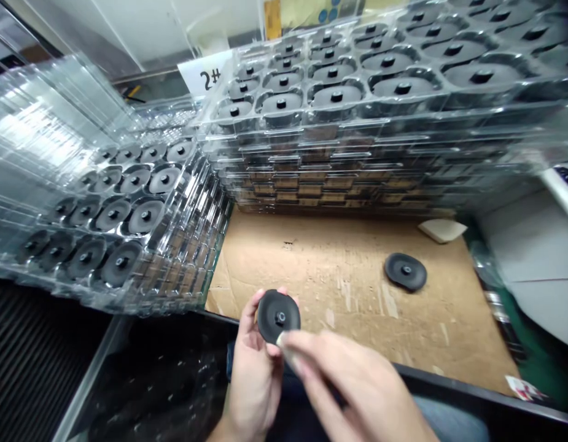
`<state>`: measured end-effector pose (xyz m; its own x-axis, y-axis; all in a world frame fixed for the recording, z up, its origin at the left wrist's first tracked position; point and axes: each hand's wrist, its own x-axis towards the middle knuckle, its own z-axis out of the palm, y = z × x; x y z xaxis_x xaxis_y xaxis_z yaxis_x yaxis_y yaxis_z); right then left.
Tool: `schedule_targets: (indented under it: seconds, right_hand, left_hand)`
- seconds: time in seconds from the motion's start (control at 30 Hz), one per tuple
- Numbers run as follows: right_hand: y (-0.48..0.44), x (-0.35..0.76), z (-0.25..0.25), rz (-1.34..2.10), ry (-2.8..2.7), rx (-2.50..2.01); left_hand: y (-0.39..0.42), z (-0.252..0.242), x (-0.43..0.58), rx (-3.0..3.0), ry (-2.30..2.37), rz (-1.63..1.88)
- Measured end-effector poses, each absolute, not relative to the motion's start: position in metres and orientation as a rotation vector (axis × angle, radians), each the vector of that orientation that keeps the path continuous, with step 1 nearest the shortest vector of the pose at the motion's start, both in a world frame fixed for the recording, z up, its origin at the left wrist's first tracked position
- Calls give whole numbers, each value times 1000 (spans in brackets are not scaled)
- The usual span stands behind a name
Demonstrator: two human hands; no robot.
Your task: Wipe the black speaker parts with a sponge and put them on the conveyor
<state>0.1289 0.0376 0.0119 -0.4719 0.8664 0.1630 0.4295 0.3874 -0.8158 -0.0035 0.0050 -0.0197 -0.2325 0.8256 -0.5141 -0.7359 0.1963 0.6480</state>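
My left hand grips a black disc by its rim, with the fingers wrapped behind it. The disc is dish-shaped, and a short hollow stud stands at its centre. Over its lower edge, my right hand is closed with thumb and fingers pinched together. Something small and pale shows at those fingertips, but motion blur hides what it is. A second black disc of the same sort, its rim wavy, lies stud up on the cardboard to the right.
Brown cardboard covers the worktop. Behind it rises a stack of clear plastic trays holding many black discs; another tray stack stands at left. A pale wedge-shaped piece lies at the back right. A white "2#" sign is behind.
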Motion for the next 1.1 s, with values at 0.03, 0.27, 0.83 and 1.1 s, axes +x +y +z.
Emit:
schedule_targets:
  seconds: [0.03, 0.27, 0.83, 1.1]
  right_hand:
    - [39, 130, 13, 1031, -2065, -1085]
    - [40, 132, 16, 1032, -2067, -1064]
    - [45, 129, 12, 1037, -2052, -1044]
    - [43, 150, -62, 1107, -1806, -1475]
  left_hand:
    - [5, -20, -4, 111, 1066, 1455]
    - [5, -20, -4, 93, 1056, 1435]
    - [8, -18, -8, 88, 1043, 1397]
    - [12, -13, -9, 55, 992, 1406]
